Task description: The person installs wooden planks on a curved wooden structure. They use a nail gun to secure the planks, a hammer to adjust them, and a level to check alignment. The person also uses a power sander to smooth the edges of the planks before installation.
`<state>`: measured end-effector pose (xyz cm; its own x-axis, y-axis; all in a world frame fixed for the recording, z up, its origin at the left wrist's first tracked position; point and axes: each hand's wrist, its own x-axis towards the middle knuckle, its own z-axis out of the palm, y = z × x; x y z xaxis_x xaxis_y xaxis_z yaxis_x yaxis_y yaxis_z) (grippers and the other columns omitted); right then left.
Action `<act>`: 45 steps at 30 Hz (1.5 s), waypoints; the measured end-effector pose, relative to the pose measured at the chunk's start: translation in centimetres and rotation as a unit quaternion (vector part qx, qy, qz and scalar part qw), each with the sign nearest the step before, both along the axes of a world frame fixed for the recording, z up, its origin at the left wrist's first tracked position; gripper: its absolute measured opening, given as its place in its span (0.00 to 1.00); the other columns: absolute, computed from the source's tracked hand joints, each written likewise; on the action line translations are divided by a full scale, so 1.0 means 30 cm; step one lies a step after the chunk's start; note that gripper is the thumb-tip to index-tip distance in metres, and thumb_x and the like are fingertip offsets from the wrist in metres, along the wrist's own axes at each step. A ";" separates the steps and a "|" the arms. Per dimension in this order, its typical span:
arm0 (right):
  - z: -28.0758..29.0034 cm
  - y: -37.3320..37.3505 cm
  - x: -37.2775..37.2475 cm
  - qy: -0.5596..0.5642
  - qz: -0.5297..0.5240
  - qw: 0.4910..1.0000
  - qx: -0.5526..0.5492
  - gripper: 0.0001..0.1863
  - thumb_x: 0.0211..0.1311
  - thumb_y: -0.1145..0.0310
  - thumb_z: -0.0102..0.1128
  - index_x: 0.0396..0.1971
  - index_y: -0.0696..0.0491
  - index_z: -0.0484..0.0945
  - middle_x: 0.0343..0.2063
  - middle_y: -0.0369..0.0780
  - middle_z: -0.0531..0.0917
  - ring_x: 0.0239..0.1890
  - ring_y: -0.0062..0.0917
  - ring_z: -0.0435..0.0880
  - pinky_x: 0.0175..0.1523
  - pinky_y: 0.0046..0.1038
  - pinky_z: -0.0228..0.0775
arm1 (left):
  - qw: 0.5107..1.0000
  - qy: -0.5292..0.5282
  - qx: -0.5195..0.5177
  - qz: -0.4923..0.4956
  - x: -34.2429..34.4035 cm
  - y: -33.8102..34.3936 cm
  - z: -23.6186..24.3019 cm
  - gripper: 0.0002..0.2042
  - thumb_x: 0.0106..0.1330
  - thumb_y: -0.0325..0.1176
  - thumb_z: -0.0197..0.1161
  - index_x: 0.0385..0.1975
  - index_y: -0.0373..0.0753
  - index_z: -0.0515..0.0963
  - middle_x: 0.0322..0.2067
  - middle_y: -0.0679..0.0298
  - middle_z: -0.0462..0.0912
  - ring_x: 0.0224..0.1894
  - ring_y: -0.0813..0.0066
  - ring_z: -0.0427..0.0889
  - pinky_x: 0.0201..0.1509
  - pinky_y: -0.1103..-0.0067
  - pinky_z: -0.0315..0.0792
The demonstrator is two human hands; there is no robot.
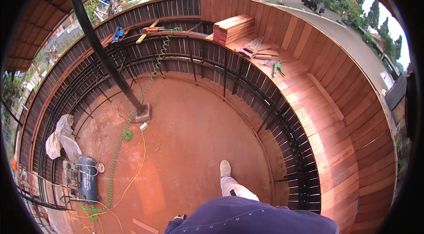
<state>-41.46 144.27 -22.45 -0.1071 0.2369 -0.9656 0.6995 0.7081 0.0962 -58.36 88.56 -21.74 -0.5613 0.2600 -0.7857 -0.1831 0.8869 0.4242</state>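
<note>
Only the tip of my left hand (179,217) shows at the bottom edge, at the end of a dark blue sleeve (247,220). It seems gloved, and its fingers are too hidden to judge. My right hand is out of the picture. My foot in a pale shoe (225,168) stands on the reddish concrete floor (194,128). Nearest to the hand, a short wooden offcut (145,226) lies on the floor.
A curved black metal frame (269,106) borders a wooden deck (344,115). On the deck are a stack of boards (233,28), a green tool (278,69) and a loose board (326,96). A black post (101,53), green coiled hose (127,135), compressor (86,179) and white cloth (61,137) stand left.
</note>
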 end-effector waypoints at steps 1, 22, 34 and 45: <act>-0.011 0.020 -0.079 0.008 0.008 1.000 0.005 0.29 0.57 0.43 0.55 0.52 0.46 0.79 0.54 0.45 0.79 0.57 0.36 0.77 0.60 0.34 0.68 | 0.996 -0.048 -0.032 0.069 -0.055 -0.010 0.003 0.16 0.63 0.51 0.52 0.38 0.46 0.77 0.41 0.53 0.82 0.44 0.53 0.80 0.45 0.65 0.73; 0.213 0.007 -2.308 0.289 0.132 0.948 -0.020 0.22 0.57 0.46 0.60 0.41 0.48 0.83 0.42 0.43 0.85 0.47 0.39 0.82 0.51 0.36 0.73 | 0.747 0.011 0.412 0.521 -1.514 0.340 0.187 0.14 0.70 0.36 0.55 0.47 0.35 0.78 0.34 0.61 0.84 0.33 0.72 0.82 0.35 0.81 0.73; 0.000 -0.041 -2.663 0.133 0.139 0.981 0.027 0.28 0.53 0.42 0.60 0.46 0.49 0.82 0.47 0.45 0.83 0.51 0.39 0.81 0.55 0.35 0.72 | 0.902 -0.115 -0.046 0.413 -1.951 -0.191 -0.030 0.11 0.66 0.43 0.58 0.39 0.44 0.78 0.28 0.61 0.82 0.25 0.63 0.82 0.25 0.68 0.70; 0.563 -0.306 -3.516 0.536 -0.046 0.841 -0.060 0.20 0.59 0.52 0.58 0.43 0.52 0.81 0.43 0.47 0.83 0.49 0.42 0.80 0.53 0.38 0.71 | 0.783 -0.115 0.407 0.456 -3.577 -0.242 -0.093 0.13 0.65 0.45 0.59 0.41 0.44 0.76 0.33 0.63 0.82 0.33 0.68 0.81 0.36 0.72 0.71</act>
